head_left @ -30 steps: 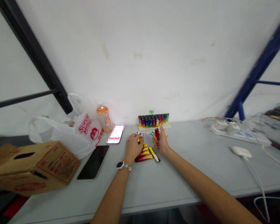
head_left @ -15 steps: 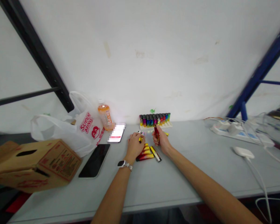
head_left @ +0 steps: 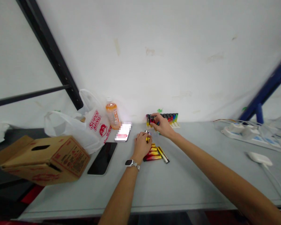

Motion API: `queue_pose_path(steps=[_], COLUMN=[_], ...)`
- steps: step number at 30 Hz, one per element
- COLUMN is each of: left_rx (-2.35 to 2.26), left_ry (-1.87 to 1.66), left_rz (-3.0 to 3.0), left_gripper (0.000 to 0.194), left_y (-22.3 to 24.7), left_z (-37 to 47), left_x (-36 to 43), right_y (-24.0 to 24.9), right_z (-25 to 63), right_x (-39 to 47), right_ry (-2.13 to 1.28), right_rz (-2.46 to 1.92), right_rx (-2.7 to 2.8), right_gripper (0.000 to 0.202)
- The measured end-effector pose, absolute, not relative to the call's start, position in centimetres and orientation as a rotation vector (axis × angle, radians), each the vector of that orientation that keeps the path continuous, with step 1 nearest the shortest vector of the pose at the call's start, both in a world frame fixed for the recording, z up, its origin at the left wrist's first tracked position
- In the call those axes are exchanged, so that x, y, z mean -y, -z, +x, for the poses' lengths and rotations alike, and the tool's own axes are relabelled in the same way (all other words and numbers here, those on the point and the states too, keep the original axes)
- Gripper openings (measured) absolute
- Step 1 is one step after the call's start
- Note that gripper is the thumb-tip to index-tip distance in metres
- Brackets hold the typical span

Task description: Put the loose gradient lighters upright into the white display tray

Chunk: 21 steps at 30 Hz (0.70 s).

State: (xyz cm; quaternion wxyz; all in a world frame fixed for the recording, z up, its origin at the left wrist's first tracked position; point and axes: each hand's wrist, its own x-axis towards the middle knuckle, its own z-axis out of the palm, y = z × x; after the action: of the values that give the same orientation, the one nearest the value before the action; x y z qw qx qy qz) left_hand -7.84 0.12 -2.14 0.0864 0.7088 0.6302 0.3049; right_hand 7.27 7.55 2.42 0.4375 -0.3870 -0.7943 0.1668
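Now the right hand [head_left: 162, 126] is up at the back of the grey table [head_left: 178, 181], fingers pinched on a lighter at the left end of the white tray [head_left: 176, 125], where a row of coloured lighters [head_left: 167, 117] stands upright against the wall. The left hand [head_left: 142, 144], a watch [head_left: 130, 163] on its wrist, sits curled just in front, closed around a yellow lighter [head_left: 147, 138] with a silver top, though at this range the grip is hard to make out exactly. Just beside that hand lies a small bunch of loose lighters [head_left: 155, 154], red and gold, flat on the table and touching one another. Off to the left, a white plastic bag [head_left: 84, 131] reads "SUPER MING" in red letters, and behind it stands a bottle [head_left: 112, 114] holding orange drink, its label too small to read. A lit phone [head_left: 123, 132] lies by the bottle, its screen blurred, and a dark phone [head_left: 103, 158] lies face up nearer the edge. A brown cardboard box [head_left: 42, 159] carries red print that cannot be read, a slot cut in its top. Far right, a white power strip [head_left: 245, 132] with plugs in it rests on the table.
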Motion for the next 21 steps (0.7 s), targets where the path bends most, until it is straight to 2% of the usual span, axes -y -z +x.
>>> queue_pose_path(steps=[4, 9, 21], left_rx=[-1.865, -1.865, -1.849], left_ry=[-0.922, -0.94, -0.959], left_rz=[2.112, 2.089, 2.078], left_gripper=[0.017, 0.017, 0.018], left_y=[2.3, 2.5, 2.6], left_z=[-8.0, -8.0, -8.0], left_x=[-0.3, -0.3, -0.3], right_y=[-3.6, -3.0, -2.0], right_z=[5.7, 4.3, 5.4], right_x=[-9.9, -12.0, -13.0], right_ry=[-0.138, 0.09, 0.204], right_rz=[-1.059, -1.129, -1.158], right_rx=[2.131, 2.272, 2.279], right_gripper=[0.02, 0.012, 0.019])
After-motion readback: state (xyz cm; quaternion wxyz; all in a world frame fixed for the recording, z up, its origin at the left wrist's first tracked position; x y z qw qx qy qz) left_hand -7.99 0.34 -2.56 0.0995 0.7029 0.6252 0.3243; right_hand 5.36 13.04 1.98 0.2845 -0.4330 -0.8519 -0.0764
